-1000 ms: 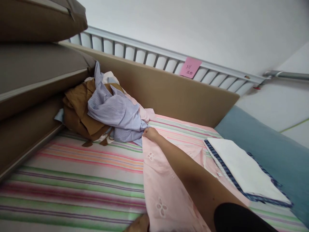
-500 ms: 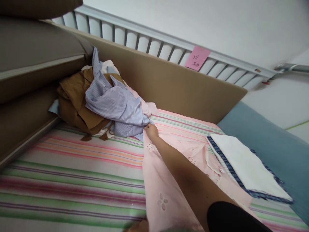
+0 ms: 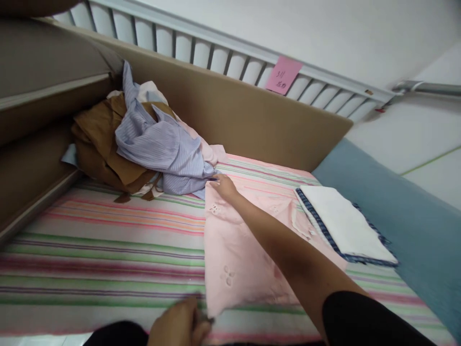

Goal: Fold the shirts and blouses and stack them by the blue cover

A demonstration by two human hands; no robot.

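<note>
A pink garment (image 3: 245, 245) with cut-out flower embroidery lies spread on the striped bedsheet (image 3: 108, 262). My right hand (image 3: 226, 187) reaches across it to its far left corner, finger and thumb slightly apart and touching the cloth there. At the near left corner, my left hand (image 3: 178, 323) is closed with the fabric's edge at its fingertips; part of this hand is cut off by the frame's bottom. Just beyond my right hand is a crumpled blue-striped shirt (image 3: 158, 144), heaped over brown clothing (image 3: 101, 139).
A folded white cloth with a navy patterned edge (image 3: 338, 221) lies right of the garment. A tan board (image 3: 245, 115) runs along the back below white rails (image 3: 183, 45) bearing a pink note (image 3: 284, 75). Brown padded furniture (image 3: 43, 72) stands at left, blue bedding (image 3: 396, 211) at right.
The pink garment's near edge now lies lower and flatter on the sheet. My left hand has come further into view at the bottom. My right hand's fingers have loosened. The view has shifted slightly.
</note>
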